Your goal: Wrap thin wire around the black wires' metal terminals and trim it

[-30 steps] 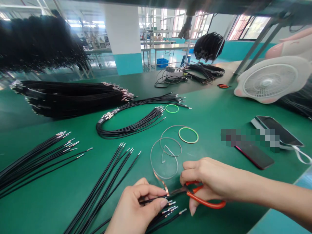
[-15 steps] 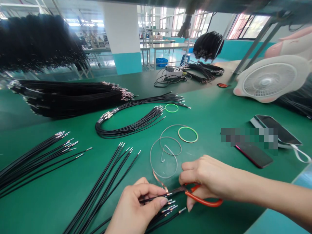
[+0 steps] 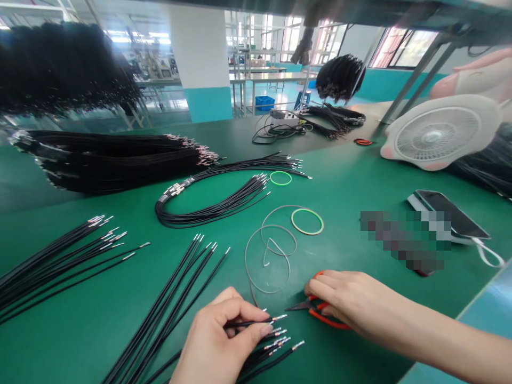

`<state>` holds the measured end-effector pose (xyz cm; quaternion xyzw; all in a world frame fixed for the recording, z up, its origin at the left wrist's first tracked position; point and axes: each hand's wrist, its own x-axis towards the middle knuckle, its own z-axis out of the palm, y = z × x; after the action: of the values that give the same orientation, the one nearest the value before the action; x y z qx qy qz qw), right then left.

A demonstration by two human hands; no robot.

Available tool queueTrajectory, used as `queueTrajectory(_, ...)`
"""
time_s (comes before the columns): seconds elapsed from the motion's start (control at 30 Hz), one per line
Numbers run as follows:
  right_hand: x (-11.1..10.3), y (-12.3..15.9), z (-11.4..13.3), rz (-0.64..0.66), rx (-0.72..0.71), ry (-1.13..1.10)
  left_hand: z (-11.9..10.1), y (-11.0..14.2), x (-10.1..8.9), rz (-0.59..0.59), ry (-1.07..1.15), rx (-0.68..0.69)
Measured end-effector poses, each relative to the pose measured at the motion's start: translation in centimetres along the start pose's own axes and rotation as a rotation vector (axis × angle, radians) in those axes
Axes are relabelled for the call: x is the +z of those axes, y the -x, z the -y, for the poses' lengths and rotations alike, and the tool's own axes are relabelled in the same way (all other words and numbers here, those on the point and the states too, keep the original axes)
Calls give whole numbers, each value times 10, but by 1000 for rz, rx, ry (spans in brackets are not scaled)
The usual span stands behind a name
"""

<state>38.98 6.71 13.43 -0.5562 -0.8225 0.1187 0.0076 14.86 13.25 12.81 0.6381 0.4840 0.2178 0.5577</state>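
My left hand (image 3: 218,336) pinches a thin black cable (image 3: 276,319) between thumb and index finger, close to its silver metal end. Below those fingers lie several more black cables (image 3: 262,356) with bare metal tips, partly hidden by the hand. A pair of scissors with orange handles (image 3: 328,321) is under my right hand (image 3: 348,292), whose fingers are curled over the handles. The dark blades point left toward the cable end, apart from it. A thin strip (image 3: 253,294) runs from the coiled grey wire (image 3: 267,290) down to behind my left fingers.
Left of my hands lie loose black cables (image 3: 172,304) and another bunch (image 3: 60,266). Beyond are a curved cable bundle (image 3: 208,216), green rings (image 3: 308,221) and a large cable pile (image 3: 112,160). A white fan (image 3: 436,136) and a phone-like device (image 3: 452,213) stand at right.
My right hand has moved right with the scissors, so the blades have come away from the cable end. The copper-coloured strip by my left fingers shows less. My left hand keeps its pinch.
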Motion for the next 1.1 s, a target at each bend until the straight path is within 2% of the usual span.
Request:
queueTrajectory(0.1,-3,6,1,-67,28,40,4,1,-3,35,-69,75)
queueTrajectory(0.17,-11,3,6,-101,24,-24,7,1,-4,47,-109,148)
queueTrajectory(0.3,-29,-19,21,-122,22,-421,8,2,-6,-11,-188,335)
queueTrajectory(0.47,-32,-46,28,206,10,-901,10,3,-10,-6,-317,555)
queueTrajectory(0.53,-32,-49,26,280,1,-981,10,4,-11,-12,-350,588)
queueTrajectory(0.63,-35,-50,26,275,-34,-884,10,5,-10,-37,-364,595)
queueTrajectory(0.87,-38,-45,30,75,-134,-496,15,4,-7,-112,-324,540)
queueTrajectory(1.03,-35,-50,23,62,-236,-534,16,3,-8,-103,-277,520)
queueTrajectory(1.1,-31,-56,19,16,-280,-587,12,4,-9,-94,-228,426)
